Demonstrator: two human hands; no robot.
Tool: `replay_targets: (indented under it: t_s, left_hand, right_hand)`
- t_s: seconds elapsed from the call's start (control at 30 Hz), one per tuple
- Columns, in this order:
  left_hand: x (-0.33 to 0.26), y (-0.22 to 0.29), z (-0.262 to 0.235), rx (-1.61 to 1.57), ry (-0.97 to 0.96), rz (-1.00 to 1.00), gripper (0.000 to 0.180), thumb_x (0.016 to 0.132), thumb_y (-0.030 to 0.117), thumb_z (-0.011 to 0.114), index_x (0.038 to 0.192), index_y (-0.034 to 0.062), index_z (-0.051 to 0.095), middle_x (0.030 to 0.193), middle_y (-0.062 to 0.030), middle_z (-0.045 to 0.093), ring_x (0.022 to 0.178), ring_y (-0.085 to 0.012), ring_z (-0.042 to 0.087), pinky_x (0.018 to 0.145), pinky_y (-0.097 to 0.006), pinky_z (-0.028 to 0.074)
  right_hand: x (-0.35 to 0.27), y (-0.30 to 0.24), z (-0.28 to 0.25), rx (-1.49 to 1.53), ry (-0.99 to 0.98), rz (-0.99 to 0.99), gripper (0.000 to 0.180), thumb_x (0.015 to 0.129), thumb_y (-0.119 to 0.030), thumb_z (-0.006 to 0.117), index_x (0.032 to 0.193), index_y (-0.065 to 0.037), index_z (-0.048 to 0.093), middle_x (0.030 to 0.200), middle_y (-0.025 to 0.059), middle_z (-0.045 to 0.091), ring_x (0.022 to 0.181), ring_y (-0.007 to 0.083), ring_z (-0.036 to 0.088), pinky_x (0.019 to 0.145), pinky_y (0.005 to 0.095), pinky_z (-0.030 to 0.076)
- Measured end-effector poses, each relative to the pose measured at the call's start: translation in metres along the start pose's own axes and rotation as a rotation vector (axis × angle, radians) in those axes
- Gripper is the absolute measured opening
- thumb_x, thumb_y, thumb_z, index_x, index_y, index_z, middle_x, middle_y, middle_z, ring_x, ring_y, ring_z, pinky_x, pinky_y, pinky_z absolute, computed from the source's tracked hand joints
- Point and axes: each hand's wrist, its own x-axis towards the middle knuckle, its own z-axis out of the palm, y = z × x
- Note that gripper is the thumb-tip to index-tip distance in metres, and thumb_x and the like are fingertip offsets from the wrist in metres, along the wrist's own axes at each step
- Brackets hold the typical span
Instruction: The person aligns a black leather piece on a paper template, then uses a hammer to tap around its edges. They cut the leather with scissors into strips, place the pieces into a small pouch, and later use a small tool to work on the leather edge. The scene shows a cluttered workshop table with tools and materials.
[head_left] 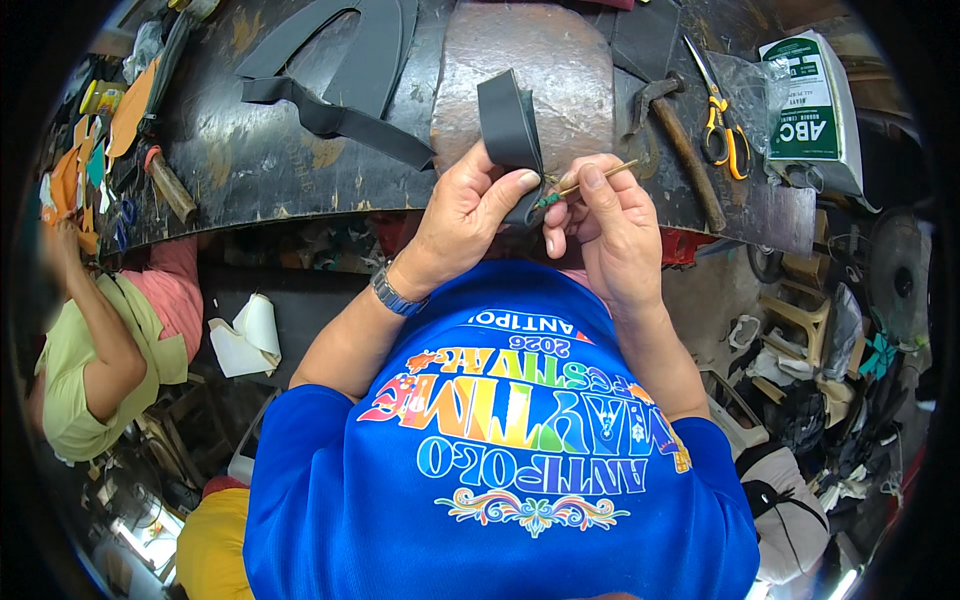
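My left hand (462, 212) is closed on a folded black strip (508, 125), which looks like leather or a similar sheet. The strip stands up in a loop above my thumb and fingers. Between the thumb and fingers of my right hand (618, 228) is a thin brass-coloured stick (627, 165). Its green end lies against the lower part of the strip, close to my left thumb; whether it touches I cannot tell. Both hands are over the near edge of the dark worktable (290, 185), in front of a worn smooth slab (525, 60).
Right of my hands lie a hammer (692, 160), yellow-and-black scissors (722, 135) and a green-and-white package (808, 110). Cut black pieces (350, 115) lie at the left, beyond them another wooden-handled tool (172, 187). A person in light green (115, 350) sits at the far left.
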Motion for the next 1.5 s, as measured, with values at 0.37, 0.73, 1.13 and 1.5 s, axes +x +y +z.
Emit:
replay_targets:
  t_s: [0.37,0.73,1.13,1.5]
  left_hand:
    - [-0.001,0.001,0.004,0.087,-0.02,0.056,0.021,0.103,0.009,0.058,0.122,0.0011,0.059,0.105,-0.0029,0.067,0.097,-0.0083,0.059,0.087,-0.024,0.05]
    - [0.003,-0.003,-0.002,0.041,-0.043,0.036,0.023,0.103,0.011,0.06,0.123,0.0018,0.06,0.109,-0.0029,0.067,0.1,-0.0085,0.059,0.089,-0.024,0.049]
    - [0.0,-0.001,-0.002,0.081,-0.068,0.015,0.022,0.102,0.01,0.06,0.123,0.0008,0.06,0.107,-0.003,0.068,0.098,-0.0086,0.06,0.088,-0.025,0.05]
    - [0.0,0.006,0.009,0.063,0.045,-0.023,0.022,0.101,0.012,0.061,0.12,0.0007,0.06,0.104,-0.0029,0.068,0.097,-0.0068,0.059,0.083,-0.025,0.052]
  right_hand:
    - [0.006,0.001,-0.014,0.2,-0.108,0.136,0.018,0.106,-0.023,0.052,0.103,-0.006,0.058,0.078,0.0125,0.066,0.053,0.0165,0.059,0.049,0.0272,0.048]
    - [-0.005,-0.022,-0.005,0.033,-0.009,-0.063,0.022,0.107,-0.023,0.05,0.1,-0.003,0.054,0.083,0.0124,0.064,0.056,0.0134,0.057,0.049,0.0246,0.047]
    - [0.0,-0.007,-0.004,-0.006,-0.079,0.004,0.019,0.105,-0.021,0.054,0.105,-0.003,0.057,0.085,0.0123,0.067,0.057,0.0159,0.061,0.05,0.0258,0.049]
    - [0.001,-0.021,0.0,-0.285,0.017,-0.193,0.021,0.108,-0.016,0.043,0.11,0.001,0.057,0.099,0.0131,0.063,0.074,0.0116,0.06,0.067,0.0229,0.049]
